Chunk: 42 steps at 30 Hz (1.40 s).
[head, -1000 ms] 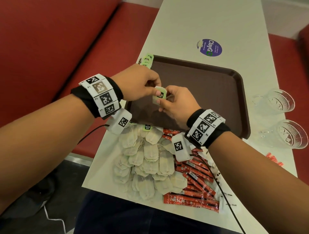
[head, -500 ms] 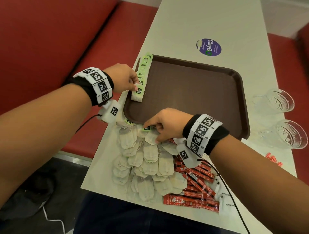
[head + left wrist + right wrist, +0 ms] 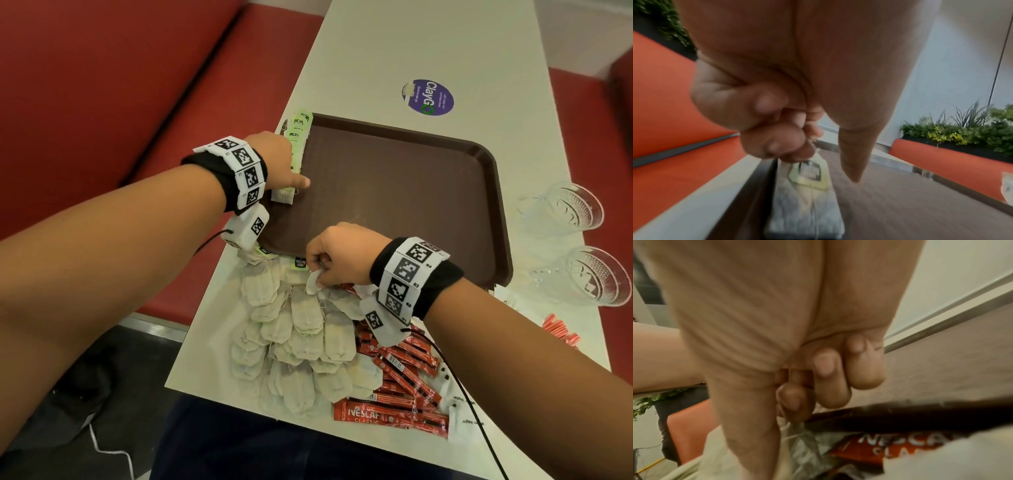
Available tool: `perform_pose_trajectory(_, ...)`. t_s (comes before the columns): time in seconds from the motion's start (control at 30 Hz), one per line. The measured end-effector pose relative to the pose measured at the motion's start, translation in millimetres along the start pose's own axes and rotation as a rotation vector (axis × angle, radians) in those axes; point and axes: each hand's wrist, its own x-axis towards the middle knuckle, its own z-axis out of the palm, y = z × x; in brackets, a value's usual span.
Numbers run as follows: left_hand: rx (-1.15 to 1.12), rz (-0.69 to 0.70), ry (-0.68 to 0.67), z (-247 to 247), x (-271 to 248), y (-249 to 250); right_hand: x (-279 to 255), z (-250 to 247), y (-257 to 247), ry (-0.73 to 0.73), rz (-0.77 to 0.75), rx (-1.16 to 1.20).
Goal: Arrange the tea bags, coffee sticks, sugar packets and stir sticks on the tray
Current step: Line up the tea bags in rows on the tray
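A brown tray [image 3: 411, 205] lies on the white table. A row of green-tagged tea bags [image 3: 299, 137] runs along its left rim. My left hand [image 3: 287, 178] is at the near end of that row, curled fingers on the top of a tea bag [image 3: 282, 197] lying on the tray, thumb sticking out. The left wrist view shows this tea bag [image 3: 807, 186] under the fingers [image 3: 774, 146]. My right hand [image 3: 320, 270] pinches one tea bag [image 3: 313, 284] at the pile of tea bags [image 3: 301, 329] in front of the tray. Red coffee sticks [image 3: 404, 377] lie right of the pile.
Two glass cups [image 3: 575, 209] [image 3: 596, 277] stand right of the tray. Small red-orange sticks [image 3: 561, 329] lie near the right table edge, white packets [image 3: 466, 421] by the coffee sticks. A purple sticker [image 3: 428, 97] is beyond the tray. Red benches flank the table.
The left hand carried a tea bag from mid-air to the row on the tray's left rim and laid it down. The right hand dropped to the pile and pinched another tea bag.
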Motion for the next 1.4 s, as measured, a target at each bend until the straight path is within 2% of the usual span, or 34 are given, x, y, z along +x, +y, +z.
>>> perform_pose_trajectory(0.2, -0.014, -0.024, -0.047, 3.4, -4.8, 0.4, -9.5, -0.1, 2.9, 0.049, 0.000, 0.070)
perform_pose_trajectory(0.4, -0.225, 0.123, 0.012, -12.2, -60.7, -11.5, -26.5, 1.3, 1.6, 0.176, -0.001, 0.146)
perform_pose_trajectory(0.6, -0.154, 0.188, -0.169, 1.2, -120.6, -28.3, -44.8, 2.1, -9.9, 0.298, 0.066, 0.226)
perform_pose_trajectory(0.73, -0.076, 0.157, -0.170, 23.7, -134.8, -30.8, -55.5, -0.6, -19.4, 0.332, 0.081, 0.286)
perform_pose_trajectory(0.93, -0.090, 0.170, -0.023, 35.8, -153.0, -24.8, -60.1, 6.8, -26.1, 0.379, 0.137, 0.372)
perform_pose_trajectory(1.1, -0.320, 0.186, 0.179, 28.2, -174.2, -15.9, -58.9, 13.4, -25.6, 0.368, 0.154, 0.322)
perform_pose_trajectory(1.17, -0.392, 0.233, 0.289, 26.4, -183.2, -8.8, -57.6, 14.4, -29.2, 0.342, 0.154, 0.345)
perform_pose_trajectory(1.27, -0.445, 0.363, 0.443, 29.1, -191.0, 2.4, -52.9, 14.1, -32.7, 0.386, 0.115, 0.443)
perform_pose_trajectory(1.33, -0.422, 0.443, 0.490, 33.7, -191.3, 7.8, -49.6, 11.9, -33.1, 0.443, 0.062, 0.504)
perform_pose_trajectory(1.4, -0.381, 0.484, 0.479, 37.2, -188.5, 10.0, -45.0, 9.2, -32.0, 0.475, 0.024, 0.484)
